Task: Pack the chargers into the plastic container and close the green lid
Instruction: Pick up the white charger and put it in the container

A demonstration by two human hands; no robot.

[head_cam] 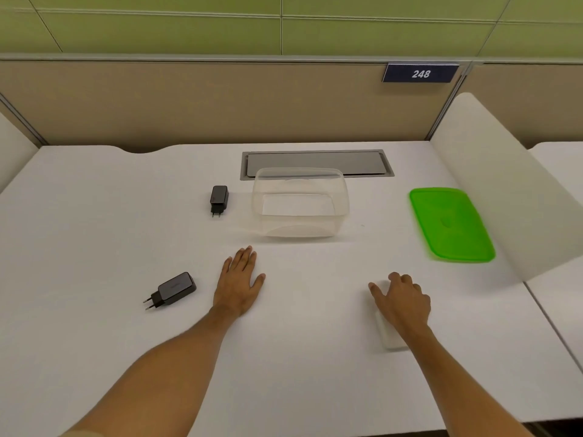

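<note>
An empty clear plastic container [300, 201] stands open at the middle of the white desk. The green lid [451, 223] lies flat to its right. One black charger [219, 199] lies just left of the container, prongs toward me. A second black charger [173, 290] lies near left, prongs pointing left. My left hand [238, 280] rests flat on the desk between that charger and the container, fingers apart, holding nothing. My right hand [402, 302] lies over a white charger [391, 337] on the desk, thumb and fingers curled around it; most of it is hidden.
A grey cable hatch [317, 164] is set into the desk [94, 216] behind the container. A beige partition with a "248" sign [420, 73] runs along the back. A white side divider [492, 184] stands right of the lid.
</note>
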